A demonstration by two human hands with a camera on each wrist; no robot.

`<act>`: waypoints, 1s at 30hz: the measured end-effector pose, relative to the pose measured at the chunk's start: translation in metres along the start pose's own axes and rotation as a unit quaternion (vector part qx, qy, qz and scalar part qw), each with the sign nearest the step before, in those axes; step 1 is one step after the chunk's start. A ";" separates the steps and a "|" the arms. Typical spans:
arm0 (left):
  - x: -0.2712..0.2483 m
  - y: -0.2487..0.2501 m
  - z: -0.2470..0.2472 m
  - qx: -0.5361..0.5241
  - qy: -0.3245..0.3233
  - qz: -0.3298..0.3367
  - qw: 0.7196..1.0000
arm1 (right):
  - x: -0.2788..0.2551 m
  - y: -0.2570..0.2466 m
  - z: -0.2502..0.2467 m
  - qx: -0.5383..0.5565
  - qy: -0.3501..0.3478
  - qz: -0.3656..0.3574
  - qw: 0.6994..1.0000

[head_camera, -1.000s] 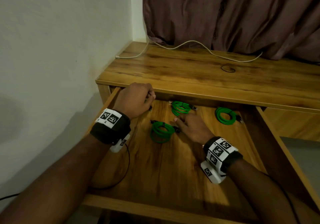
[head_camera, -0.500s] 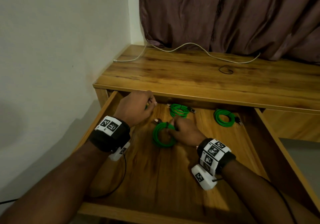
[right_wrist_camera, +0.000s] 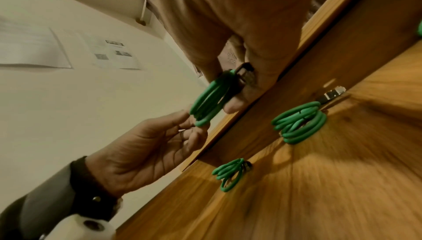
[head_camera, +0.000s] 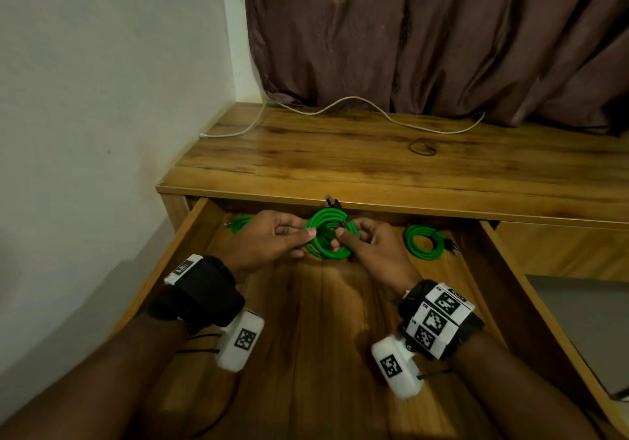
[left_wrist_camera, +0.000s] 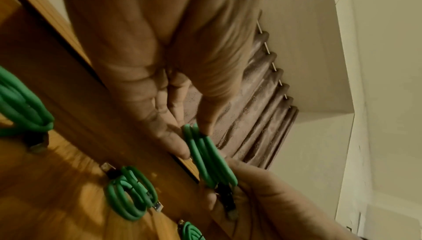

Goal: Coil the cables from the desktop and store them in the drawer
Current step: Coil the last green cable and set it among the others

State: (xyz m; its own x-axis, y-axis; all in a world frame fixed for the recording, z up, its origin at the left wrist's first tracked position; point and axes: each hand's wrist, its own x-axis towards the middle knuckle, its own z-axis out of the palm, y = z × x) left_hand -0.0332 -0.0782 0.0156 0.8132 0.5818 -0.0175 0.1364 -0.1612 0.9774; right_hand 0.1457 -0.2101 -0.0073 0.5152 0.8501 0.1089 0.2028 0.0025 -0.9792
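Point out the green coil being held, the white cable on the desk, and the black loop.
held green coil [head_camera: 328, 252], head view, lower loops
white cable [head_camera: 354, 99], head view, raised bend
black loop [head_camera: 422, 147], head view, its middle

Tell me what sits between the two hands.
The head view shows a green cable coil, pinched on one side by the left hand and on the other by the right hand.

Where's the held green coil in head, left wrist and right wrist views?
Head: green coil at centre, pinched between left hand and right hand, above the drawer.
Left wrist: low centre-right, edge-on.
Right wrist: centre, slightly left, edge-on.
Shared landmark: desktop front edge, just behind the coil.
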 end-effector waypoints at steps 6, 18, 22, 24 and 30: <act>0.000 -0.004 -0.006 -0.053 0.056 -0.048 0.996 | -0.007 -0.011 0.003 0.028 -0.061 0.000 0.998; 0.003 -0.004 0.004 0.113 0.225 -0.062 0.966 | -0.020 -0.016 0.025 0.083 -0.092 0.006 0.992; 0.001 -0.002 0.014 0.219 0.281 -0.008 0.935 | -0.021 -0.017 0.029 0.115 -0.075 0.029 0.990; 0.001 -0.002 0.018 0.220 0.304 0.008 0.927 | -0.020 -0.017 0.030 0.133 -0.062 0.036 0.989; 0.004 -0.006 0.019 0.010 0.175 -0.021 0.984 | -0.016 -0.018 0.017 0.108 -0.034 0.033 0.993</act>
State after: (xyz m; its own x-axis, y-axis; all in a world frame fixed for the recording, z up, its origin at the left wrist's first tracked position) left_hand -0.0204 -0.0899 0.0056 0.5626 0.8265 0.0195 0.1796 -0.1452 0.9730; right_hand 0.1199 -0.2150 0.0060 0.4622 0.8859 0.0386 -0.0169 0.0523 -0.9985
